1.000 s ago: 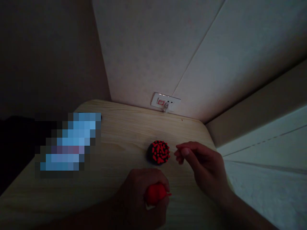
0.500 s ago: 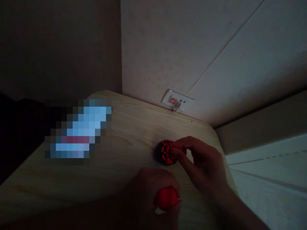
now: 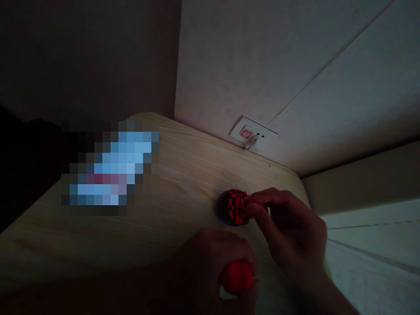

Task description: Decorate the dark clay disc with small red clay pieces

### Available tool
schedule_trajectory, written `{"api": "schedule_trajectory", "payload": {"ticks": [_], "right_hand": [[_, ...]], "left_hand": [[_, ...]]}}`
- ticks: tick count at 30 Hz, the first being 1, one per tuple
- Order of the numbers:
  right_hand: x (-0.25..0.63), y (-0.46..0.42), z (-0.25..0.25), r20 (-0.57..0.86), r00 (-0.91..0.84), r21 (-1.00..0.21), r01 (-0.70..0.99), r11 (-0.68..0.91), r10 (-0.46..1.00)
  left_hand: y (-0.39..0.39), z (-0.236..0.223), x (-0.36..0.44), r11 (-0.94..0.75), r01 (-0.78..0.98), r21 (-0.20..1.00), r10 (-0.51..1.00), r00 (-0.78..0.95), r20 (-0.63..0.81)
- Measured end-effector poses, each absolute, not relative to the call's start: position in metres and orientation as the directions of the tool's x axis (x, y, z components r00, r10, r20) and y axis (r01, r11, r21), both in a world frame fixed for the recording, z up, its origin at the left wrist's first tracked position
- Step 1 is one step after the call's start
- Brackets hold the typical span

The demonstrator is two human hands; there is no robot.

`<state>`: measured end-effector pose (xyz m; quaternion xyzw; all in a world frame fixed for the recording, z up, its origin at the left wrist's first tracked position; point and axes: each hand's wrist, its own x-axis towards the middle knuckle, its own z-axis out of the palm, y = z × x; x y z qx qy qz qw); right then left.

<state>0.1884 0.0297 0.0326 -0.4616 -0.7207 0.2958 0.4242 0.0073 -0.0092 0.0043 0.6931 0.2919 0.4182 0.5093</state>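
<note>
My left hand (image 3: 210,258) is closed around a smooth red lump (image 3: 236,276) that looks like soft modelling clay, with a thin red tip poking out on its right. A pale patch shows beneath the lump. Farther up stands a dark round piece (image 3: 233,209), its top covered with several small red bits. The thumb and forefinger of my right hand (image 3: 288,223) are pinched together at the right edge of that top, touching or nearly touching it. Whatever lies between those fingertips is too small and dark to make out.
Both hands are over a light wood-grain tabletop (image 3: 183,162). A blurred-out bright screen (image 3: 121,162) is at the left. Against the wall behind sits a socket plate (image 3: 254,131) with a plug in it. A tiny dark speck (image 3: 269,166) lies near the back edge.
My right hand has moved from beside the dark round piece to its red-dotted top. My left hand keeps hold of the red lump. The whole view has shifted and tilted.
</note>
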Motion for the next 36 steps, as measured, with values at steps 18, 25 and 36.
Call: {"api": "schedule_trajectory", "payload": {"ticks": [18, 25, 36], "right_hand": [[0.192, 0.028, 0.029, 0.466, -0.291, -0.806, 0.25, 0.537, 0.835], [0.194, 0.023, 0.036, 0.431, -0.353, -0.749, 0.373, 0.547, 0.831], [0.192, 0.03, 0.028, 0.364, -0.295, -0.782, 0.419, 0.462, 0.883]], "left_hand": [[-0.007, -0.006, 0.008, -0.373, -0.05, 0.926, 0.823, 0.444, 0.355], [-0.006, -0.008, 0.009, -0.416, -0.038, 0.909, 0.809, 0.44, 0.389], [-0.005, -0.009, 0.01, -0.384, -0.052, 0.922, 0.809, 0.462, 0.363]]}}
